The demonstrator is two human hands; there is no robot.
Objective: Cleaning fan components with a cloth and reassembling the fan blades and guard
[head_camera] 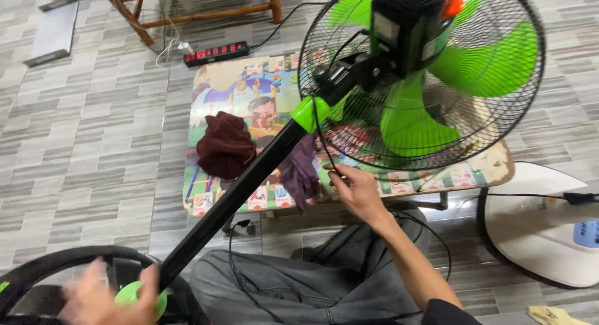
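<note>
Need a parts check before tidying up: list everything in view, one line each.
fan: one, green blades, black cage, tilted over table
pole: one, black, slanting toward lower left
base: one, black, bottom left
table: one, colourful cartoon top, centre
cloths: two, maroon and purple, on table
power strip: one, black, floor behind
white base: one, right floor
left hand: blurred, at green collar
right hand: at cage rim

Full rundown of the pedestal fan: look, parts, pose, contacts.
The pedestal fan lies tilted across the person's lap, head over a low picture-printed table. Green blades sit inside a black wire cage; black motor housing, orange knob, green collar on a black pole. The left hand grips the green nut at the round base; the right hand touches the cage's lower rim.
</note>
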